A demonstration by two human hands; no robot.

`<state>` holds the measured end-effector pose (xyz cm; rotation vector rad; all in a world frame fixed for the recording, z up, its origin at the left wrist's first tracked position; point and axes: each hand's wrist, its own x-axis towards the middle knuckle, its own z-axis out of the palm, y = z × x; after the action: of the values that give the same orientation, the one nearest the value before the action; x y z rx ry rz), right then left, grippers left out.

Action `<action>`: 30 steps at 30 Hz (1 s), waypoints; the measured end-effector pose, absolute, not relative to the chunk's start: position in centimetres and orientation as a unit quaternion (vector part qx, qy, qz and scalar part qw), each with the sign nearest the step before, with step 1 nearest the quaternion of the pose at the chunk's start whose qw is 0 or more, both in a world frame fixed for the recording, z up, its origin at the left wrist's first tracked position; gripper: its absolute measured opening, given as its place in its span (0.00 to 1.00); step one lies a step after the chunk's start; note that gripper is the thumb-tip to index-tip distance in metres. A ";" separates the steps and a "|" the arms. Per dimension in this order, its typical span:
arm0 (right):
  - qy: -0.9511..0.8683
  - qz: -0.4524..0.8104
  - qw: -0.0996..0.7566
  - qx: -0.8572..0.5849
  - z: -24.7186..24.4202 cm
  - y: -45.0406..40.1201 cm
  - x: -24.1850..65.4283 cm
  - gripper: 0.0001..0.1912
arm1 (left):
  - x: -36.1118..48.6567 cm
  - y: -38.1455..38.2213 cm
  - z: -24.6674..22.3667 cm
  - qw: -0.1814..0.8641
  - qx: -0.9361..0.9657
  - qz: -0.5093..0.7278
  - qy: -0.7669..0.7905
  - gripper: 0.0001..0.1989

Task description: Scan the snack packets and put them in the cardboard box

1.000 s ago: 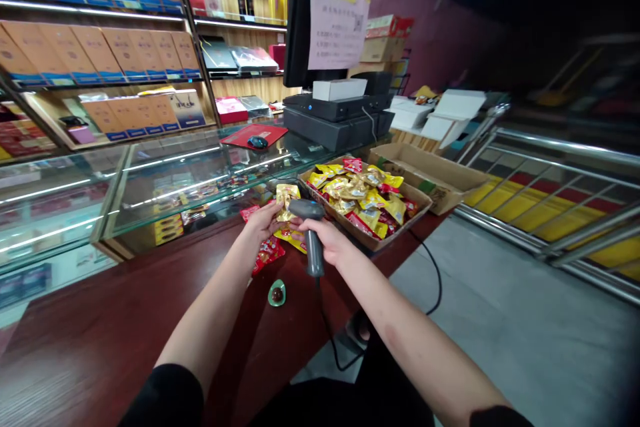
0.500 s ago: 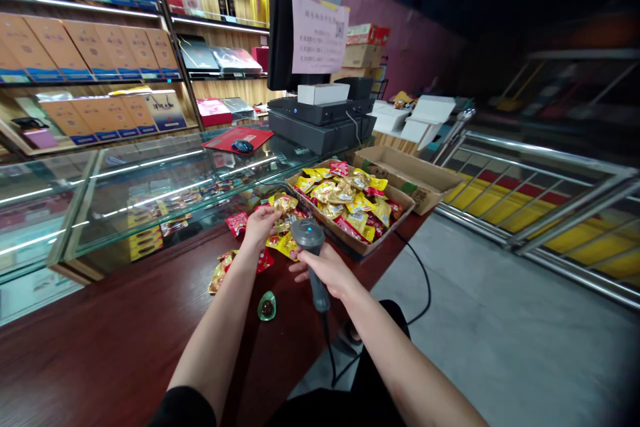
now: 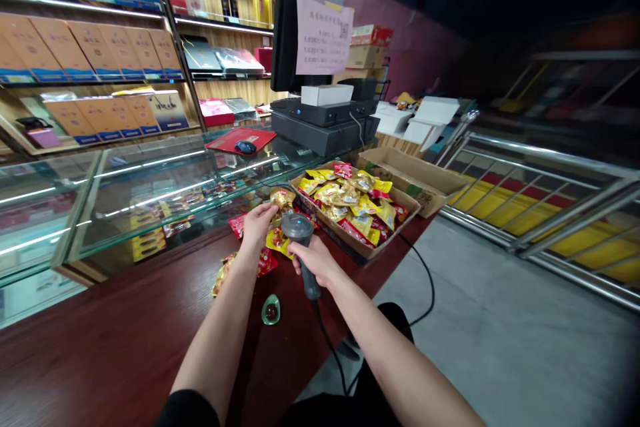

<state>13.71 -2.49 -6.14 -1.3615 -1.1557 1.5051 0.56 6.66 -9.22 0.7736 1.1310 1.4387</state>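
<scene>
My right hand [image 3: 316, 259] is wrapped round the grip of a dark grey barcode scanner [image 3: 298, 229], whose head points away from me and whose cable drops off the counter. Just left of it, my left hand [image 3: 259, 225] pinches a gold snack packet [image 3: 283, 200] by its near edge. Beneath and around both hands lie yellow and red packets, partly hidden by the scanner. A small pile of packets [image 3: 223, 272] sits on the counter by my left forearm. Between my arms is a small green dish [image 3: 271, 310] with a dark round thing in it.
An open cardboard box [image 3: 367, 252] full of packets stands right of my hands, with a second carton [image 3: 450, 187] behind it. Beyond are the glass display case [image 3: 115, 207], a mouse [image 3: 245, 147] and a monitor [image 3: 286, 40]. Metal railings [image 3: 525, 227] run along the right.
The scanner has moved left in my right hand, closer to the gold packet, and my fingers have closed round its grip. My left hand has raised the gold packet slightly.
</scene>
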 end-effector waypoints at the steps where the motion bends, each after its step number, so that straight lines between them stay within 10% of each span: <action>1: -0.455 0.593 0.394 -0.535 -6.1 -2.4 13.6 0.05 | 0.5 6.7 -9.2 0.546 0.323 0.610 0.474 0.19; 30: -0.449 0.577 0.390 -0.560 -5.0 -2.8 12.9 0.08 | 0.2 6.7 -9.2 0.530 0.361 0.611 0.464 0.17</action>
<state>12.93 -2.84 -5.03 -1.4237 -1.1411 1.4664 0.21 6.67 -9.24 0.8620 1.1073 1.4594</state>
